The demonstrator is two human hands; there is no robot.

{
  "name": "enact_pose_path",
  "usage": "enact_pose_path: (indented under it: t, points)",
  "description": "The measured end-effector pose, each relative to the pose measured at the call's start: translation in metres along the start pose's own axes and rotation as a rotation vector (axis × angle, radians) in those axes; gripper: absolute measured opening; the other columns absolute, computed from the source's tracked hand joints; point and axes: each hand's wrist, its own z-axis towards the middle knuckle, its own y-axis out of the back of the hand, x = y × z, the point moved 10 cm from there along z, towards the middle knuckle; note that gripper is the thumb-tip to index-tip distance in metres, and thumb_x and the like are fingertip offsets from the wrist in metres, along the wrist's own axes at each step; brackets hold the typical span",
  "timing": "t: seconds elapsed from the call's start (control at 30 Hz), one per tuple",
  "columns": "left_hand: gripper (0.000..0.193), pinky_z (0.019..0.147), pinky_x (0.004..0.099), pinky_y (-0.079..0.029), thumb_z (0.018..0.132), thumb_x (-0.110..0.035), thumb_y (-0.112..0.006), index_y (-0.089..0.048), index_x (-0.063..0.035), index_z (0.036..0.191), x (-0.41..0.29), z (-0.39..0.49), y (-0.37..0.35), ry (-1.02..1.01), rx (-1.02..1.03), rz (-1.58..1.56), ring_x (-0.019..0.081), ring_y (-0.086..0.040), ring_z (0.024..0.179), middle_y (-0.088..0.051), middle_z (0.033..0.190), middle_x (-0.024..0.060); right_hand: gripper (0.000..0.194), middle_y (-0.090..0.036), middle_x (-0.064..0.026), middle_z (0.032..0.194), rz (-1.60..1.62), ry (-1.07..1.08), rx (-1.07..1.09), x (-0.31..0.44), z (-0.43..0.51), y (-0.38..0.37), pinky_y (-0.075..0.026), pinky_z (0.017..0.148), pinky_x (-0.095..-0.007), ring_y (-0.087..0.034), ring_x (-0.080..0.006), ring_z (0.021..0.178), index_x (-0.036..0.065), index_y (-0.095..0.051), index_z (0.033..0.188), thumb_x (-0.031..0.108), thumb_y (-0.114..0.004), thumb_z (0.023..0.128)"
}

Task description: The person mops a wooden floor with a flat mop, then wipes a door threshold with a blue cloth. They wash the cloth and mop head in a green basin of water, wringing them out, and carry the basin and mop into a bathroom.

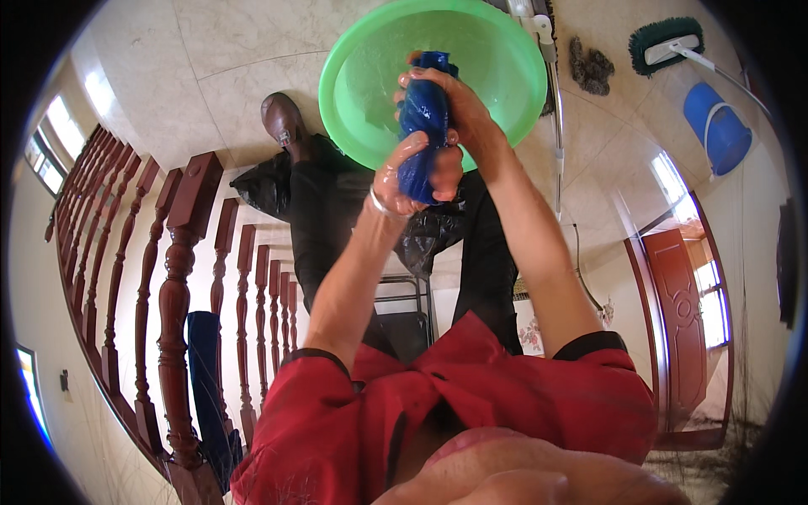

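Note:
A wet blue cloth (424, 113), twisted into a thick roll, is gripped in both my hands above the green plastic basin (341, 129). My left hand (404, 180), with a pale bracelet at its wrist, is closed around the lower end of the cloth. Farther up the roll, my right hand (457, 101) has its fingers wrapped around the cloth. Both hands look wet. Cloudy water (492, 82) shows inside the basin, partly hidden behind the cloth and my right hand.
Black plastic (265, 186) lies by my brown shoe (282, 120). To the left rises a wooden balustrade (177, 284). At the right are a metal pole (558, 126), a grey rag (590, 66), a green-bristled brush (666, 44) and a blue bucket (716, 126).

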Motion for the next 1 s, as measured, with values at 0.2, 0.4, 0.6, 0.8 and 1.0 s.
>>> enact_pose_path:
  t: [0.2, 0.4, 0.6, 0.8, 1.0]
  points:
    - [0.032, 0.054, 0.0301, -0.049, 0.083, -0.028, -0.075, -0.062, -0.0018, 0.094, -0.052, 0.002, 0.052, 0.028, -0.644, 0.933, 0.0158, -0.059, 0.063, -0.059, 0.07, 0.0059, 0.03, -0.068, -0.0059, 0.09, -0.769, 0.169, -0.204, 0.039, 0.013, 0.011, -0.053, 0.072, -0.0308, -0.065, -0.0156, 0.079, 0.004, -0.068, 0.103, 0.021, -0.075, 0.079]
    - [0.049, 0.07, 0.0382, -0.055, 0.073, -0.033, -0.082, -0.067, 0.0053, 0.099, -0.1, 0.015, 0.061, -0.111, -0.99, 1.688, 0.0223, -0.069, 0.078, -0.072, 0.088, 0.0138, 0.041, -0.07, -0.025, 0.097, -1.644, 0.285, -0.531, 0.05, 0.032, 0.009, -0.055, 0.081, -0.0477, -0.068, -0.0432, 0.093, 0.0, -0.064, 0.112, 0.023, -0.068, 0.078]
    - [0.044, 0.058, 0.0372, -0.051, 0.084, -0.034, -0.073, -0.061, 0.0019, 0.108, -0.056, -0.006, 0.035, -0.159, -0.836, 1.279, 0.0232, -0.066, 0.069, -0.066, 0.08, 0.015, 0.061, -0.069, -0.0184, 0.107, -1.378, 0.147, -0.482, 0.054, 0.006, 0.01, -0.056, 0.082, -0.0434, -0.071, -0.0351, 0.093, 0.01, -0.047, 0.139, 0.031, -0.067, 0.086]
    - [0.053, 0.044, 0.0284, -0.038, 0.093, -0.038, -0.06, -0.044, -0.0008, 0.126, 0.063, -0.018, -0.065, 0.06, 0.022, -0.142, 0.0136, -0.047, 0.047, -0.05, 0.066, 0.0063, 0.064, -0.039, -0.0166, 0.145, -0.031, 0.091, 0.378, 0.039, -0.059, -0.067, -0.049, 0.101, -0.0556, -0.053, -0.0424, 0.125, 0.005, -0.042, 0.139, 0.053, -0.053, 0.098]
    - [0.058, 0.04, 0.0279, -0.039, 0.087, -0.04, -0.064, -0.045, 0.0015, 0.122, 0.072, -0.042, -0.109, 0.102, 0.237, -0.288, 0.0144, -0.047, 0.044, -0.054, 0.072, 0.0099, 0.025, -0.053, -0.0091, 0.116, -0.466, 0.383, 0.195, 0.041, -0.136, -0.106, -0.052, 0.088, -0.0365, -0.062, -0.0262, 0.106, 0.005, -0.057, 0.1, 0.025, -0.069, 0.089]
